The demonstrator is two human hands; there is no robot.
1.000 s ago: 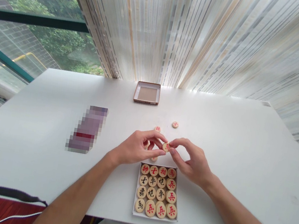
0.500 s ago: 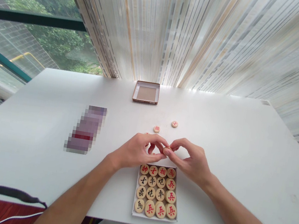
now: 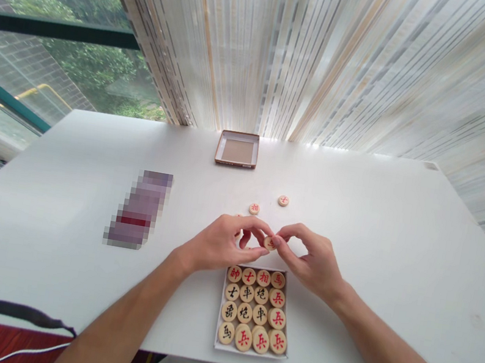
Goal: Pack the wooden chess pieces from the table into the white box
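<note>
A round Chinese chess piece point(image 3: 268, 243) is pinched between both hands, its red-marked face now tipped toward me. The thumb and index finger of my left hand point(image 3: 223, 243) grip its left side. On its right side are the closed fingertips of my right hand point(image 3: 315, 260). Just below the hands sits an open square box point(image 3: 224, 348), with rows of pieces bearing red and black characters. Two loose red-marked pieces, one piece point(image 3: 254, 209) and another piece point(image 3: 283, 201), lie face up beyond the hands. More pieces are partly hidden behind my left hand.
A shallow brown-edged box lid point(image 3: 237, 151) lies at the table's far edge. To the left is a pixelated purple item point(image 3: 138, 214). A black strap or cable point(image 3: 2, 307) crosses the front left of the white table point(image 3: 401, 233). Striped curtains point(image 3: 336, 67) hang behind.
The held piece has been turned so its marked face shows more. Both hands stay in nearly the same place. The boxed and loose pieces have not moved.
</note>
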